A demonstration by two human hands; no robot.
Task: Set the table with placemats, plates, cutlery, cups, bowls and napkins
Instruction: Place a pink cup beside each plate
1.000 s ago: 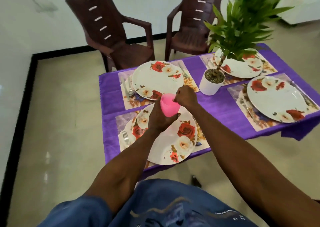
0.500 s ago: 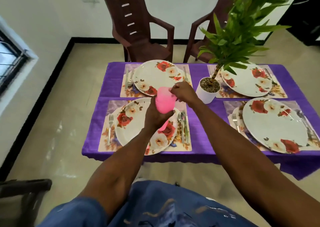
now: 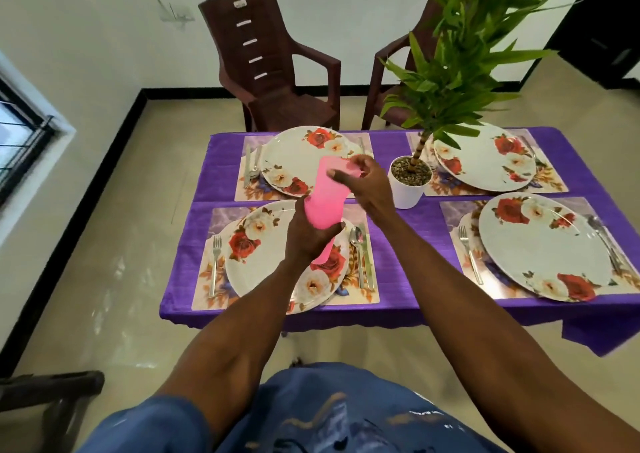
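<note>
Head view: both hands grip stacked pink cups point(image 3: 327, 194); pebbles fill white pot point(image 3: 407, 193).

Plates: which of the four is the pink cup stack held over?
The near-left plate: the left hand holds the pink cup stack above it. The other three plates lie clear of both hands, apart from the far-left one's edge behind the right hand.

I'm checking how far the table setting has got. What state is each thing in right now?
Stack of pink plastic cups: held in the air over the table.
Left hand: grips the stack's lower part.
Right hand: pinches the top cup's rim.
Four floral plates: lying on placemats.
Forks and spoons: lying beside the plates.
White potted plant: upright.
</note>
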